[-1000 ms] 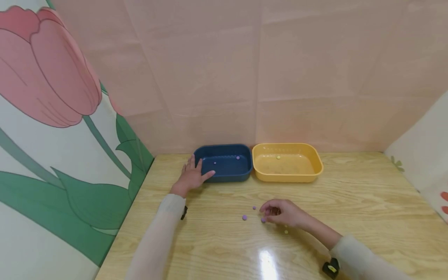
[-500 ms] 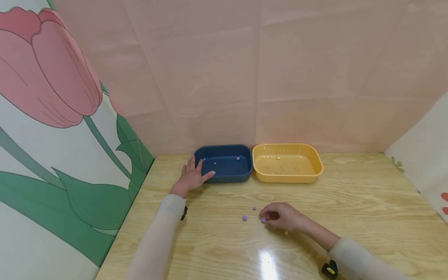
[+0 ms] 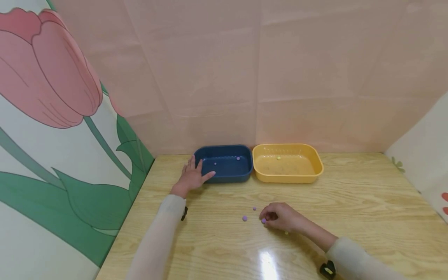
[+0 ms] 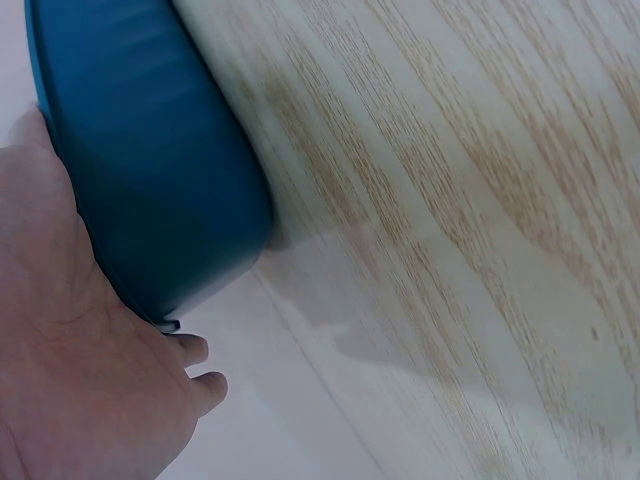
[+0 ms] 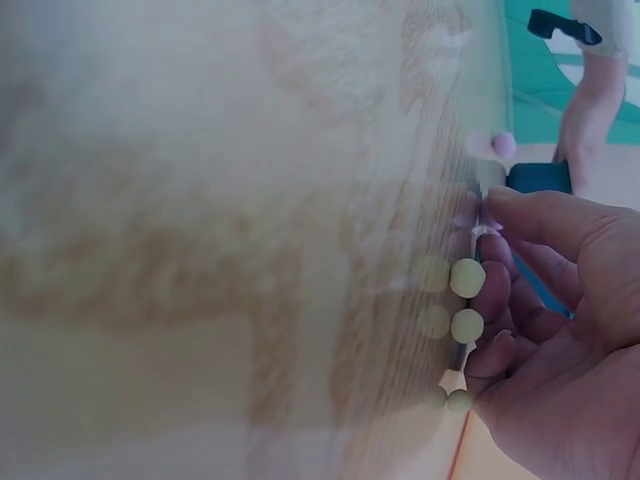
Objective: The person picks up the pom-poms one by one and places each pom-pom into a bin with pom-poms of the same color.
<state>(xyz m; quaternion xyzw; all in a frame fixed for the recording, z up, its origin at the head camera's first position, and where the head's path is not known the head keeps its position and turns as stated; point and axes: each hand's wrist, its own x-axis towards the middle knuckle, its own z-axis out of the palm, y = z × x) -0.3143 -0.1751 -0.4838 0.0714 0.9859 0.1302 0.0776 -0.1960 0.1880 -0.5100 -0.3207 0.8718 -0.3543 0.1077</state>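
Note:
In the head view my left hand point(image 3: 190, 177) rests with spread fingers over the left end of the blue tray point(image 3: 227, 179). The left wrist view shows that hand point(image 4: 80, 330) against the tray's rim, its fingertips partly hidden. My right hand point(image 3: 284, 217) is low over the table, thumb and forefinger pinching a small purple ball point(image 3: 263, 221). Two more purple balls lie to its left, a larger one point(image 3: 244, 218) and a smaller one point(image 3: 254, 209). Under the right hand sits a yellow ball point(image 3: 286, 233); the right wrist view shows several, including a pale yellow ball point(image 5: 467, 278) beside the curled fingers.
A yellow tray point(image 3: 288, 178) stands against the blue one's right side, with a yellow ball point(image 3: 278, 158) inside. Inside the blue tray lie two purple balls, one of them a purple ball point(image 3: 238, 158) toward the right. A pink sheet point(image 3: 255, 77) hangs behind the wooden table point(image 3: 364, 194).
My right hand has lowered slightly and its fingers have closed in on the purple ball, covering more of the yellow balls. The left hand has stayed at the blue tray.

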